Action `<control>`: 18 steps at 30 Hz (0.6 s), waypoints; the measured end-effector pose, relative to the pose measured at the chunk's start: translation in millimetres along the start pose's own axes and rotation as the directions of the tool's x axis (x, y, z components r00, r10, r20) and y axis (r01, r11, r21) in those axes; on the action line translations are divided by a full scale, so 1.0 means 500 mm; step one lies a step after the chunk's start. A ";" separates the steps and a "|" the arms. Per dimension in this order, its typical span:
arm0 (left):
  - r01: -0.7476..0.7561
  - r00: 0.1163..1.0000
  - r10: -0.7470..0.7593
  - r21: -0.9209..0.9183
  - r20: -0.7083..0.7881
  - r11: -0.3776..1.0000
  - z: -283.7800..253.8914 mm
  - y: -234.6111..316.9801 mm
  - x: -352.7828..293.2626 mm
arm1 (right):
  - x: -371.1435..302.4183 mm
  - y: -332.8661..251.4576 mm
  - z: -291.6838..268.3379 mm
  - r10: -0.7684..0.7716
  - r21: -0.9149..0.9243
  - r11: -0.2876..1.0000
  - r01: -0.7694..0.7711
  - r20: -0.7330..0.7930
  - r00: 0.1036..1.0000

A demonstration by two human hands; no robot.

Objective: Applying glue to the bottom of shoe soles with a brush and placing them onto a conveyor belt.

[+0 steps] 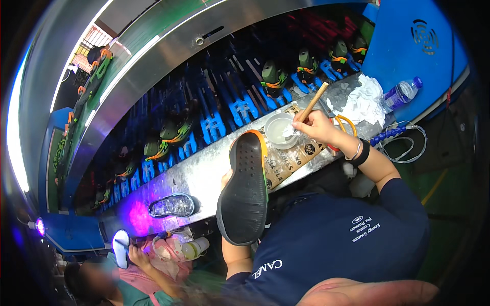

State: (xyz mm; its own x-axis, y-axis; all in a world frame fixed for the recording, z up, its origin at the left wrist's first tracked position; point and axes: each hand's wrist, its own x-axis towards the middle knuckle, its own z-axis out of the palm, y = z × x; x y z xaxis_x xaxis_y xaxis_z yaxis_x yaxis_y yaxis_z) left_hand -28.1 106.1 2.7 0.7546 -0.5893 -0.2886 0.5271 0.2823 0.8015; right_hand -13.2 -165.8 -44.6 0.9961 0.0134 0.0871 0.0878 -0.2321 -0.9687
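My left hand (225,178) is closed around a large black shoe sole (245,196). The sole stands upright with its tread side facing me, an orange-and-green edge along its right side; most of the hand is hidden behind it. In my right hand (317,126) is a brush with a light wooden handle (315,99). Its white, wet-looking end is at the right rim of a clear round plastic bowl (275,121), which holds a cloudy liquid. Under the bowl lies a brown printed sheet (286,164).
Beyond the metal bench (204,158), dark shoes (274,76) with orange trim sit on blue racks. White crumpled cloth (363,102), a purple-capped bottle (403,93) and an orange-handled tool (348,124) are at right. Left are another sole (172,205) and a co-worker's hand (138,256) holding a white insole-shaped piece (121,248).
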 end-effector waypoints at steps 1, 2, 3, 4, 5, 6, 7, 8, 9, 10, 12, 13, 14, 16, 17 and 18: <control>0.003 1.000 -0.003 0.005 0.009 1.000 0.000 -0.001 0.005 | 0.003 0.007 -0.002 0.006 0.019 1.000 -0.006 -0.002 1.000; 0.002 1.000 -0.002 0.012 0.015 1.000 0.001 -0.005 0.013 | 0.005 0.012 -0.003 0.012 0.037 0.999 -0.012 -0.003 1.000; 0.002 1.000 -0.003 0.017 0.023 1.000 0.001 -0.007 0.018 | 0.003 0.011 0.000 0.018 0.035 0.999 -0.017 -0.005 1.000; -0.016 1.000 0.016 0.045 0.003 0.999 0.019 0.003 0.002 | -0.002 -0.008 0.007 -0.029 0.155 0.987 0.034 -0.037 0.999; -0.019 1.000 0.018 0.058 0.009 0.998 0.020 0.001 0.007 | -0.006 -0.016 0.011 -0.050 0.250 0.965 0.072 -0.095 0.994; -0.021 1.000 0.020 0.071 0.017 0.997 0.022 0.000 0.013 | -0.010 -0.028 0.011 -0.049 0.248 0.966 0.072 -0.098 0.994; -0.031 0.999 0.029 0.087 0.026 0.996 0.025 -0.004 0.018 | -0.014 -0.043 0.010 -0.089 0.278 0.953 0.121 -0.125 0.988; -0.036 0.999 0.034 0.099 0.029 0.994 0.029 -0.005 0.022 | -0.017 -0.054 0.013 -0.130 0.310 0.935 0.171 -0.149 0.980; -0.042 0.999 0.039 0.108 0.033 0.993 0.032 -0.005 0.024 | -0.019 -0.060 0.019 -0.129 0.311 0.935 0.170 -0.150 0.980; -0.046 0.999 0.043 0.122 0.033 0.991 0.035 -0.006 0.024 | -0.020 -0.064 0.025 -0.215 0.191 0.952 0.240 -0.143 0.966; -0.066 0.998 0.063 0.140 0.027 0.988 0.043 -0.004 0.018 | -0.020 -0.078 0.033 -0.290 0.035 0.955 0.294 -0.080 0.954; -0.076 0.997 0.073 0.151 0.025 0.986 0.046 -0.001 0.013 | -0.018 -0.077 0.037 -0.294 0.039 0.954 0.297 -0.075 0.953; -0.075 0.997 0.070 0.164 0.033 0.984 0.048 0.001 0.020 | -0.015 -0.068 0.037 -0.317 0.017 0.947 0.320 -0.097 0.944; -0.087 0.996 0.079 0.186 0.051 0.979 0.051 0.001 0.030 | -0.012 -0.062 0.033 -0.339 -0.009 0.940 0.341 -0.124 0.932; -0.093 0.995 0.085 0.199 0.046 0.976 0.054 -0.001 0.026 | -0.010 -0.067 0.038 -0.391 -0.014 0.920 0.392 -0.122 0.912; -0.103 0.995 0.096 0.209 0.041 0.973 0.056 -0.002 0.021 | -0.008 -0.073 0.042 -0.442 -0.019 0.896 0.443 -0.120 0.889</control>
State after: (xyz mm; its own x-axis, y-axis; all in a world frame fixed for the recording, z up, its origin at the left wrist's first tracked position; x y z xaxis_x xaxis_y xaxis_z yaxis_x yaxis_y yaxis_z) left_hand -31.5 78.6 13.5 0.7849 -0.5903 -0.1883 0.3535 0.1771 0.9185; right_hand -20.1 -137.2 -14.6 0.8458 -0.0023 0.5335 0.5200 -0.2202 -0.8253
